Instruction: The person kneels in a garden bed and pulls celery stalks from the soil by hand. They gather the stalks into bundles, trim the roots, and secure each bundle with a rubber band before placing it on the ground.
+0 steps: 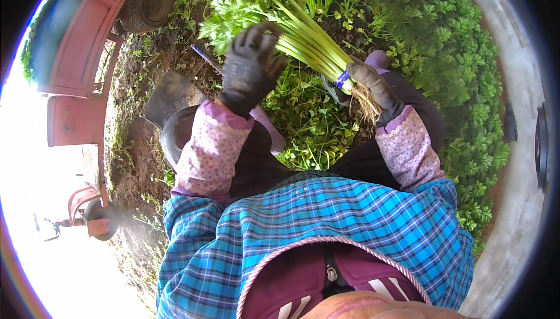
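A bunch of leafy celery (313,41) slants across the space in front of me, its leaves at upper left and its pale roots at lower right. A blue band (341,79) wraps the stalks just above the roots. My right hand (372,85), in a dark, soil-stained glove, grips the bunch at this root end. Beside the leafy part is my left hand (253,65), also gloved, its fingers apart and slightly bent. Its fingertips are close to the outer stalks; whether they touch is unclear. Behind the band, a grey curved object (334,91) is mostly hidden.
Loose green leaves and stems (315,122) cover the ground between my legs. Standing celery plants (463,122) fill the right side, bordered by a pale strip (516,56). Left are a dark flat piece (173,98), a thin purplish stick (206,59) and a red wheeled cart (83,43).
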`<state>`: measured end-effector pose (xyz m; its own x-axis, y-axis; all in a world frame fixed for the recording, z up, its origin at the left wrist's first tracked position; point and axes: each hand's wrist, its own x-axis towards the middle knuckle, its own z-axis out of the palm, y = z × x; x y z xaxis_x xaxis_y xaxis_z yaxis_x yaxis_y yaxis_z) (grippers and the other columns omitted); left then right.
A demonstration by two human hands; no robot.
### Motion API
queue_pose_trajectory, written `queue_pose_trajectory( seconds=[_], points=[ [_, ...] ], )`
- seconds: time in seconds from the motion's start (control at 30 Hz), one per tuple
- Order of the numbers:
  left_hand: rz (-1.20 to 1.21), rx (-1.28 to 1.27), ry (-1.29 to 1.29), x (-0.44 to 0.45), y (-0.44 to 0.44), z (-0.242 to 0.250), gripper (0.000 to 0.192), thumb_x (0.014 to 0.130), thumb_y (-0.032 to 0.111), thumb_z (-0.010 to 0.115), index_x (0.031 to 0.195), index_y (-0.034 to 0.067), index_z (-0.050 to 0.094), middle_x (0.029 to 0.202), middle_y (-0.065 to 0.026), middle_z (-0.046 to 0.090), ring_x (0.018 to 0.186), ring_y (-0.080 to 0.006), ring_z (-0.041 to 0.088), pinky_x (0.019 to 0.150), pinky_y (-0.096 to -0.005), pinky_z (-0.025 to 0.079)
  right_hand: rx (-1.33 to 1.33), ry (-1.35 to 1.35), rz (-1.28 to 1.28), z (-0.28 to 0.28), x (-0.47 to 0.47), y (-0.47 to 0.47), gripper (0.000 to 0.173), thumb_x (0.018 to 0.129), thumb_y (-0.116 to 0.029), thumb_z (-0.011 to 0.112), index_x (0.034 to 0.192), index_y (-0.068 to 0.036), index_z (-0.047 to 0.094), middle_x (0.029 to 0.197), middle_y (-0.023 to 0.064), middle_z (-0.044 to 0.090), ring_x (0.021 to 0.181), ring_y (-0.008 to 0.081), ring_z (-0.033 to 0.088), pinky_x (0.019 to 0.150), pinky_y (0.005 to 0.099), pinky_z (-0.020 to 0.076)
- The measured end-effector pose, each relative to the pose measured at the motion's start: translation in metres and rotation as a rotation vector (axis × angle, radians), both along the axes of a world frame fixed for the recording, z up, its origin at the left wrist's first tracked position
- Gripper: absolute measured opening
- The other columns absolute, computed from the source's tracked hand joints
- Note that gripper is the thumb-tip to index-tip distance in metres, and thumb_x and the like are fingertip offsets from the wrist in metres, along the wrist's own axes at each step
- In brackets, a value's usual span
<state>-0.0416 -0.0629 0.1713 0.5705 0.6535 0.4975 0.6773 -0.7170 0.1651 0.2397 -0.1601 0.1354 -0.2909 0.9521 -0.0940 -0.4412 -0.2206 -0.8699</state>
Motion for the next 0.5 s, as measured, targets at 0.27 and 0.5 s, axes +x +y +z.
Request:
queue_pose_trajectory(
  seconds=[0.27,0.5],
  points=[
    [-0.087,-0.036,-0.022,0.028,-0.021,-0.025,0.023,0.094,0.021,0.067,0.113,0.008,0.070,0.119,-0.0106,0.068,0.111,-0.0318,0.064,0.092,-0.0449,0.054,-0.146,0.076,-0.058,-0.005,-0.017,-0.015,0.046,0.105,-0.042,0.056,0.129,-0.003,0.060,0.095,0.0047,0.070,0.071,0.0112,0.068,0.054,0.0247,0.0573],
    [-0.335,-0.776,-0.525,0.041,-0.034,-0.016,0.017,0.095,0.022,0.069,0.098,0.006,0.073,0.084,-0.0059,0.069,0.075,-0.0199,0.066,0.068,-0.0337,0.055,-0.212,0.051,-0.053,-0.007,-0.020,-0.018,0.052,0.108,-0.043,0.052,0.133,0.002,0.058,0.107,0.0081,0.071,0.083,0.0129,0.069,0.071,0.0267,0.0577]
  ],
)
